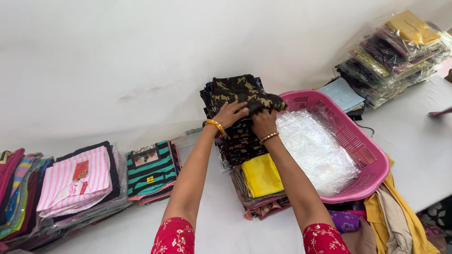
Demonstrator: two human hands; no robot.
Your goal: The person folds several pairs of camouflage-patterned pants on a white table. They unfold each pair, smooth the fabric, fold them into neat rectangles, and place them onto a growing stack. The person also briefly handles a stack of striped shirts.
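— Against the white wall, at the far edge of the white table (414, 155), what did the person have hold of?

— A folded camouflage garment (240, 93), dark green with tan blotches. It sat on top of a tall stack of folded dark clothes (241, 141), just left of the pink basket (365, 150).

— And the hands?

— Both arms reached forward from red embroidered sleeves (175, 237). The left hand (230, 114) lay on the near edge of the camouflage piece with its fingers (241, 109) curled down over the cloth, closed on it rather than spread. The right hand (263, 123) was just beside it, knuckles up, fingers bent under the same edge; how tightly they pinched could not be told, since the fingertips were hidden in the fabric. Each wrist wore a gold bangle (215, 125).

— What lay lower in that stack?

— A yellow folded piece (261, 175) stuck out near the bottom, with brownish and pink layers under it.

— And inside the basket?

— Clear plastic bags (315, 148), crumpled, filling most of it. The basket rested on a heap of mustard and beige cloth (395, 216).

— Anything off to the sides?

— On the left, well apart, a green-and-black striped shirt in a clear bag (150, 169), then a pink-and-white striped one (77, 183), then more bagged piles. At the far right corner stood another pile of bagged garments (395, 51), a yellow one on top.
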